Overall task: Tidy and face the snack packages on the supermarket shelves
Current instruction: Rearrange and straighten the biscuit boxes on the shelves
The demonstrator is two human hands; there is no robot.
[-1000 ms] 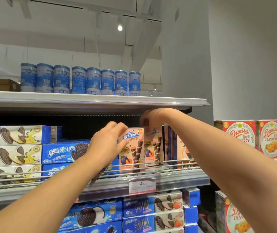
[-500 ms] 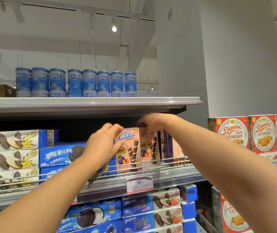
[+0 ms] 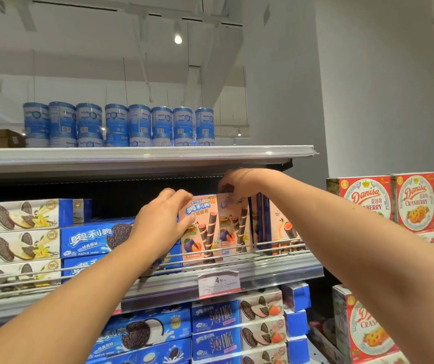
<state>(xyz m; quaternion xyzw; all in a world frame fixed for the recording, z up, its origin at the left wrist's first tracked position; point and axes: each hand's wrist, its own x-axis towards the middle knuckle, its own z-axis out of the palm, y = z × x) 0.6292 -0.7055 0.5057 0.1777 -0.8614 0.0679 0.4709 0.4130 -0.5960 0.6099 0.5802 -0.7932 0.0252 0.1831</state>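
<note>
Wafer-roll box (image 3: 202,227) — between both hands' fingers (image 3: 188,219)

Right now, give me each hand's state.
Left hand: grips the front wafer box.
Right hand: pinches the second wafer box.

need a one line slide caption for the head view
Left hand and right hand grip upright peach wafer roll boxes behind the shelf's wire rail, beside blue Oreo boxes.
</note>
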